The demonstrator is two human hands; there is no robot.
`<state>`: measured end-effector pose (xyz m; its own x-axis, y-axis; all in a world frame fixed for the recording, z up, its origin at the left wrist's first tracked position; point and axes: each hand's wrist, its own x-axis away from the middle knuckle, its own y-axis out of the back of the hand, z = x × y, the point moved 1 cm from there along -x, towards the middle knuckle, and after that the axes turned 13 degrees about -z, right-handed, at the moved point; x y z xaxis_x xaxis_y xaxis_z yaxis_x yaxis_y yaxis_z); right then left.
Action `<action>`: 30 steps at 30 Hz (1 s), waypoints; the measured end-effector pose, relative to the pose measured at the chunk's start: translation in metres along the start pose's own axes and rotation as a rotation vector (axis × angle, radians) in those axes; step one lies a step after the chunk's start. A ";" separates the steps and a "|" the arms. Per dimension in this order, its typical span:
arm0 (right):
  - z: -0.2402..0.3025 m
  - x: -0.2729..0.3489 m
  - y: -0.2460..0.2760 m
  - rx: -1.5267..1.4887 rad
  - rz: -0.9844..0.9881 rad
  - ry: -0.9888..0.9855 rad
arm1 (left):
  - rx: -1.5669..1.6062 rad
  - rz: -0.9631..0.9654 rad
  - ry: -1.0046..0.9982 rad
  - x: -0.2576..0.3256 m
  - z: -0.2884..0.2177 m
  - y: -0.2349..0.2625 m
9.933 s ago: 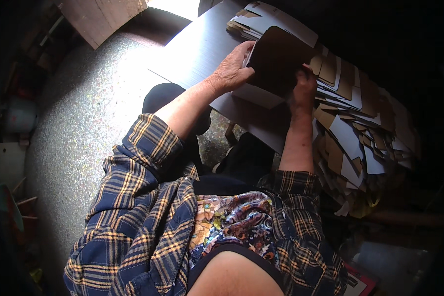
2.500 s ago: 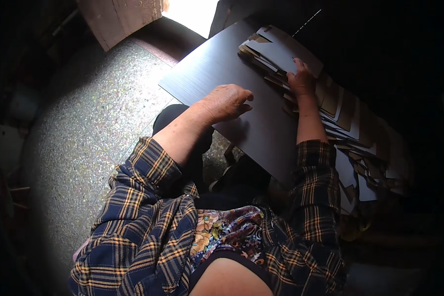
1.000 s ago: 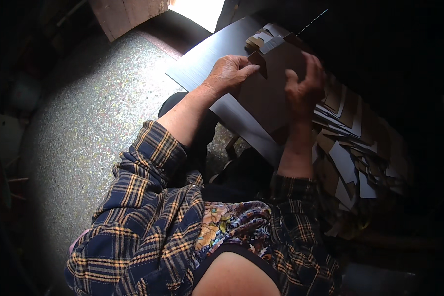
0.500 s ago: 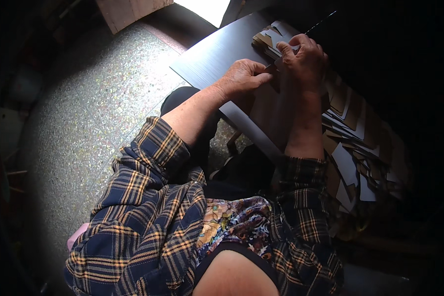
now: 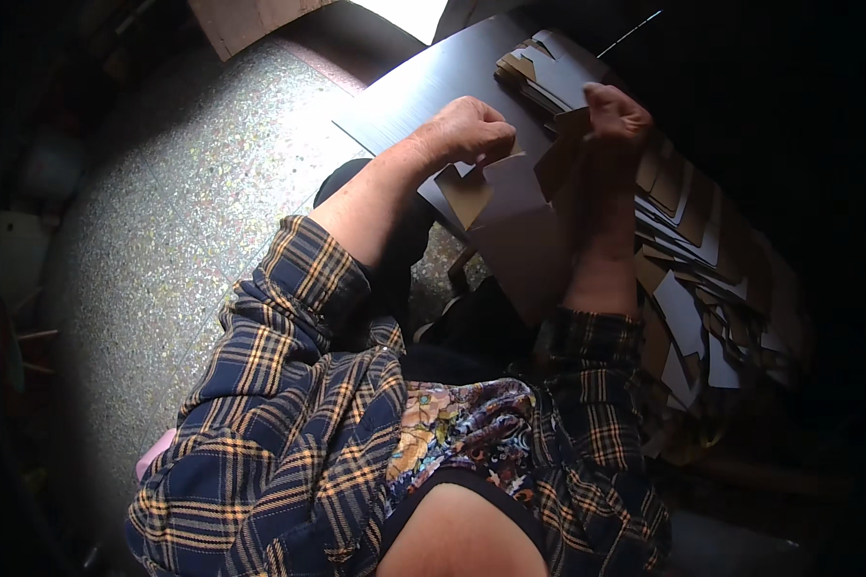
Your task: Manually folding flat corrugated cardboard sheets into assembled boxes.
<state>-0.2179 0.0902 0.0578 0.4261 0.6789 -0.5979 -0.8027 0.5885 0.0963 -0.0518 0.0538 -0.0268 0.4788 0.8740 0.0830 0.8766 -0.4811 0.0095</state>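
Between my hands hangs a partly opened cardboard box, greyish on its long panel, with brown flaps sticking up at its top end. My left hand is closed at the box's upper left edge, its fingertips partly hidden behind the knuckles. At the upper right, my right hand is closed on a brown flap of the same box. Just beyond the hands lies a stack of flat box blanks, white and brown, on the grey tabletop.
More flattened cardboard pieces are heaped in overlapping layers right of my right forearm. Speckled floor spreads out on the left. A cardboard carton stands at the top left. The far right is too dark to make out.
The cardboard between my hands has opened out from a flat piece into a box shape with flaps apart. My right hand has come away from the stack, slightly right and nearer.
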 end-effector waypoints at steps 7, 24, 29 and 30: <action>0.025 -0.003 0.017 -0.366 0.234 -0.033 | -0.077 -0.145 -0.023 -0.002 -0.003 0.017; 0.031 0.062 -0.002 -0.446 0.188 0.062 | -0.421 -0.558 -0.291 0.022 -0.024 0.030; 0.030 0.064 -0.003 -0.586 0.128 -0.021 | -0.836 -0.610 -0.599 0.039 -0.053 0.002; 0.027 0.065 0.000 -0.635 0.122 -0.031 | -0.883 -0.583 -0.612 0.037 -0.048 -0.006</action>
<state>-0.1787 0.1462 0.0405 0.3200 0.7425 -0.5885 -0.9329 0.1385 -0.3325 -0.0414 0.0860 0.0239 0.1772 0.7474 -0.6403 0.7477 0.3208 0.5814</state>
